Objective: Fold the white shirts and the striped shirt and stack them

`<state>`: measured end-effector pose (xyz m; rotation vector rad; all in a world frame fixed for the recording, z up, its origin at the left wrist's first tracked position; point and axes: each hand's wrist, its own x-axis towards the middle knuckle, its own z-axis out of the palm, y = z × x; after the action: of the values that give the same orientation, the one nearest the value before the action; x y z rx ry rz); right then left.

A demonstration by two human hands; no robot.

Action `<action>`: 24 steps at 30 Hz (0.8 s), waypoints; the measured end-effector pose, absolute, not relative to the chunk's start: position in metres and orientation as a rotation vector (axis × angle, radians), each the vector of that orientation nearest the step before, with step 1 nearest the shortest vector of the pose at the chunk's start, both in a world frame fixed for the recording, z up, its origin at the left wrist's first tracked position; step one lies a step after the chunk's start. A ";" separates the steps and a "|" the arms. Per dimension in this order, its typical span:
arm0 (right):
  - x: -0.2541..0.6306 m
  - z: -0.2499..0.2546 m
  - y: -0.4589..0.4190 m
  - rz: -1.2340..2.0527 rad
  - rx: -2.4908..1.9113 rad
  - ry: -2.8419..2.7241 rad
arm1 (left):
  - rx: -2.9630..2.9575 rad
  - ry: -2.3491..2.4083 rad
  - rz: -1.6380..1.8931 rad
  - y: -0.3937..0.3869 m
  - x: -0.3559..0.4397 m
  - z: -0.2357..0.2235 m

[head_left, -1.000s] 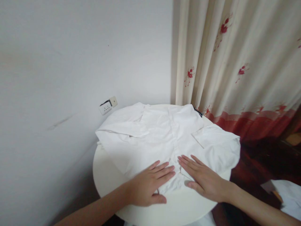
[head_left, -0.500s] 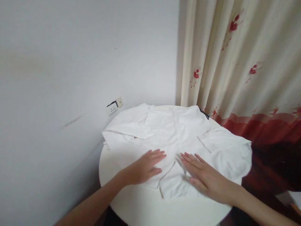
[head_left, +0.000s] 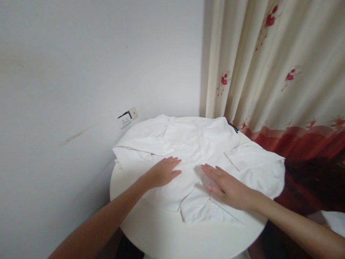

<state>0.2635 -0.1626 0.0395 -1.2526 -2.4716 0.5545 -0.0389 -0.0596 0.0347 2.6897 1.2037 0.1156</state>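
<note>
A white shirt (head_left: pixel 185 140) lies spread over a round white table (head_left: pixel 199 237), its sleeves out to either side and some creases and folds in the cloth. My left hand (head_left: pixel 165 172) is open, palm down on or just over the left middle of the shirt. To its right, my right hand (head_left: pixel 225 185) is open too, fingers stretched toward the upper left over the shirt's lower middle. Neither hand grips the cloth. Near its lower edge, the shirt has an overlapping flap (head_left: pixel 194 207).
A pale wall (head_left: pixel 81 72) with a power socket (head_left: pixel 124 121) stands close behind and left of the table. On the right hangs a cream curtain (head_left: pixel 250 72) with red flowers and a red hem. A dark strip (head_left: pixel 233 126) shows at the table's back edge. White material (head_left: pixel 332 221) lies lower right.
Both hands have moved forward over the shirt, farther from the table's front edge. The view has shifted slightly. Both hands stay open.
</note>
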 end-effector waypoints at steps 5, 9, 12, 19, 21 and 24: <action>0.242 0.027 -0.136 0.450 -1.374 -2.408 | 2.742 1.348 0.291 -0.042 -0.015 0.006; 0.234 0.002 -0.134 0.450 -1.373 -2.462 | 2.771 1.346 0.305 -0.040 -0.017 -0.017; 0.234 -0.003 -0.135 0.494 -1.384 -2.414 | 2.778 1.349 0.312 -0.041 -0.019 -0.019; 0.224 0.009 -0.109 0.533 -1.310 -2.170 | 2.733 1.305 0.431 -0.040 -0.018 -0.010; 0.217 0.016 -0.091 0.569 -1.285 -2.103 | 2.692 1.320 0.532 -0.035 -0.022 -0.002; 0.204 0.026 -0.062 0.708 -1.274 -2.022 | 2.640 1.471 0.714 -0.021 -0.042 0.015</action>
<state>0.2044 -0.0623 0.0255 -1.2742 -2.0220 0.7079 -0.0416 -0.0210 0.0153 2.6396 1.4708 0.7139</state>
